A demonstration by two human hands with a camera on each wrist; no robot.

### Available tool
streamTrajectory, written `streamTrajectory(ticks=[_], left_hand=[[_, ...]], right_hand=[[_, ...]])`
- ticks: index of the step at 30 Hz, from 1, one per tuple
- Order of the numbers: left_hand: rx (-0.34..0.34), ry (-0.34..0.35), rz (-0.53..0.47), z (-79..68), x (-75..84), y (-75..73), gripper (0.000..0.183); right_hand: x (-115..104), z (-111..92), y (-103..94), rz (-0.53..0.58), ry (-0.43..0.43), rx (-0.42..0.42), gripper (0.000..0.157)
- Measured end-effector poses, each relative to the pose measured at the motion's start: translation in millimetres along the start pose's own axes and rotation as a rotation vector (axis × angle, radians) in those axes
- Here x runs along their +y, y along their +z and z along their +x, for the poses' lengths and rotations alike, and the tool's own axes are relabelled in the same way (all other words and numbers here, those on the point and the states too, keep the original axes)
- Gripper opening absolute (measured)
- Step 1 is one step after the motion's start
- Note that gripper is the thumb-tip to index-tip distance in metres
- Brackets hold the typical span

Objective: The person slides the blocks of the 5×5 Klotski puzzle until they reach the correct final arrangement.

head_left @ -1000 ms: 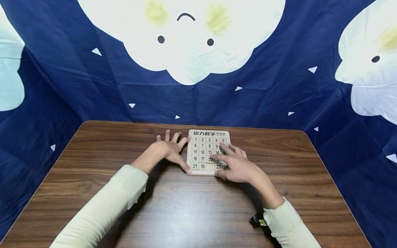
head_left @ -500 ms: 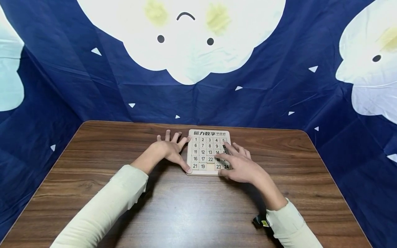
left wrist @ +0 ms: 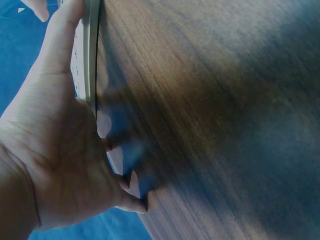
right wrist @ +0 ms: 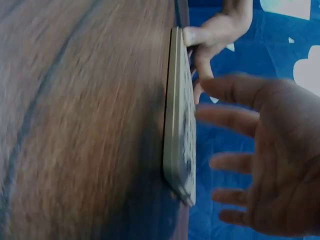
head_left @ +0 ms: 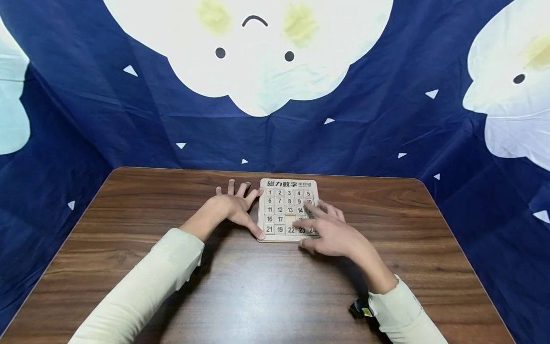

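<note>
A pale wooden number slide puzzle [head_left: 264, 236] lies flat near the table's far edge, with numbered tiles in rows and one bare slot in the fourth row, below tile 13. Tile 22 [head_left: 291, 230] sits in the bottom row between 19 and 23. My left hand [head_left: 232, 208] spreads along the left side, its thumb on the lower left corner and its index finger at the upper left edge. Over the right side hovers my right hand [head_left: 335, 233], fingers extended and index fingertip by the bare slot. It covers several right-hand tiles. In the right wrist view its fingers [right wrist: 227, 120] look blurred.
The brown wood-grain table [head_left: 253, 291] extends toward me and to both sides. Behind it hangs a dark blue cloth [head_left: 215, 129] with white clouds and small triangles. A black strap piece [head_left: 360, 308] shows at the right cuff.
Tile 22 has slid down from the fourth row to the bottom row, so the bare slot is now above it. My right hand shifted right, then back left. The left hand stays put.
</note>
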State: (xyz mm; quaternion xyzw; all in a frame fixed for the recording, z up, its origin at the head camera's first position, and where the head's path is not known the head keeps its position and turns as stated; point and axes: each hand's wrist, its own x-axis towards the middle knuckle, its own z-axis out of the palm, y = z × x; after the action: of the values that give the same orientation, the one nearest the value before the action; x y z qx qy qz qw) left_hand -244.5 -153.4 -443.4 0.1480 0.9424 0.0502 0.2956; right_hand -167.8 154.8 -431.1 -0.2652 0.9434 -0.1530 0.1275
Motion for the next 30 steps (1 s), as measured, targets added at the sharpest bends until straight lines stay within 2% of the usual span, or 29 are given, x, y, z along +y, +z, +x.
streamTrajectory(ticks=[4,9,11,17,24,30], left_hand=[[-0.007,0.002,-0.006,0.5,0.0,-0.3,0.157],[-0.005,-0.004,0.011,0.1,-2.1,-0.5,0.156],[-0.006,-0.003,0.013,0.3,-2.5,-0.4,0.156],[-0.005,0.003,0.015,-0.7,-0.7,-1.7,0.156],[-0.005,0.001,0.014,-1.1,0.6,-1.8,0.156],[-0.001,-0.006,0.002,-0.9,0.8,-0.2,0.156]], right_hand=[[2.6,3.1,2.4,-0.013,0.06,0.024,0.053],[-2.6,11.8,6.3,-0.002,0.01,-0.006,0.058],[-3.7,11.3,4.7,0.003,0.001,0.001,0.055],[-0.4,-3.3,-5.5,-0.003,0.026,0.029,0.034],[1.3,2.3,-4.0,-0.034,0.071,0.046,0.042],[-6.8,1.6,3.4,-0.016,-0.041,0.018,0.039]])
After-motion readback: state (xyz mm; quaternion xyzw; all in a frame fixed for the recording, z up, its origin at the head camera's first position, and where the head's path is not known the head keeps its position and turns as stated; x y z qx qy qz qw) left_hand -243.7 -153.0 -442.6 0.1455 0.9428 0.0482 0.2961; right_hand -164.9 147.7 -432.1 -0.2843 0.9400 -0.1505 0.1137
